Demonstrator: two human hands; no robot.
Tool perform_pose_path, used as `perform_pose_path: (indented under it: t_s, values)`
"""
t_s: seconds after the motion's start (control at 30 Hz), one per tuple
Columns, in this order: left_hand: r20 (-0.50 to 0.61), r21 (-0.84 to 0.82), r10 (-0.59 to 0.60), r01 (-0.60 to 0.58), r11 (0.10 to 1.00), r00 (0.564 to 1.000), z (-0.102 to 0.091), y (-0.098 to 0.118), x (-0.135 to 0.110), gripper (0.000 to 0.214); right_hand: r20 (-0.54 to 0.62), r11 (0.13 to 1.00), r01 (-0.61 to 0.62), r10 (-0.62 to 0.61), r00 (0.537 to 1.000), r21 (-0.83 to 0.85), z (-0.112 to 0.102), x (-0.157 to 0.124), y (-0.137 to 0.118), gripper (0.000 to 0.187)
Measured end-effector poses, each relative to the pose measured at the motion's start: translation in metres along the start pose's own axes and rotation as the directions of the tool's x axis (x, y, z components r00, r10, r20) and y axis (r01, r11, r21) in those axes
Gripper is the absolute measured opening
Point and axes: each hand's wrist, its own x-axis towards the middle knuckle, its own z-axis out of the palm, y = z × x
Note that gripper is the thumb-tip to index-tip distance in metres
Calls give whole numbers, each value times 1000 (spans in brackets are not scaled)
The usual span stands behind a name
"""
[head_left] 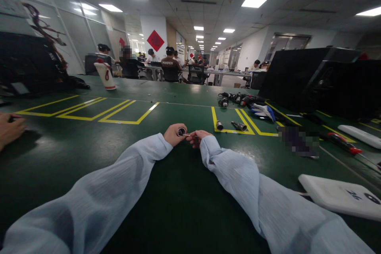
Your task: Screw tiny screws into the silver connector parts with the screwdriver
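My left hand is closed round a small round metal ring-shaped part, held just above the green table. My right hand is pinched on a thin metal pin or tool whose tip touches that part. Both forearms in pale blue sleeves rest on the table. Two small dark cylindrical parts lie a little beyond my right hand, inside a yellow-taped box.
Another person's hand rests at the left edge. A white cup stands far left. Tools and gloves lie at right, with a red-handled screwdriver, white flat cases and dark monitors. People sit at desks behind.
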Motion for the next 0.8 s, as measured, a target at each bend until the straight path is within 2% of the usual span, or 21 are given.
perform_pose_path:
  t_s: [0.17,0.4,0.57,0.8]
  values:
    - [-7,-31,-14,14,999,1000,0,1,0,11,6,998,57,-57,998,16,3,-5,0,17]
    - [-20,111,-20,22,994,1000,1,0,-1,8,-29,999,27,-28,999,-29,1,5,5,12]
    - [-10,-4,-24,24,1000,1000,2,0,0,4,-19,999,3,-3,1000,-35,0,4,2,14]
    - [-24,-165,-77,72,984,997,1,3,-1,10,28,997,76,-76,997,-4,5,-8,-3,12]
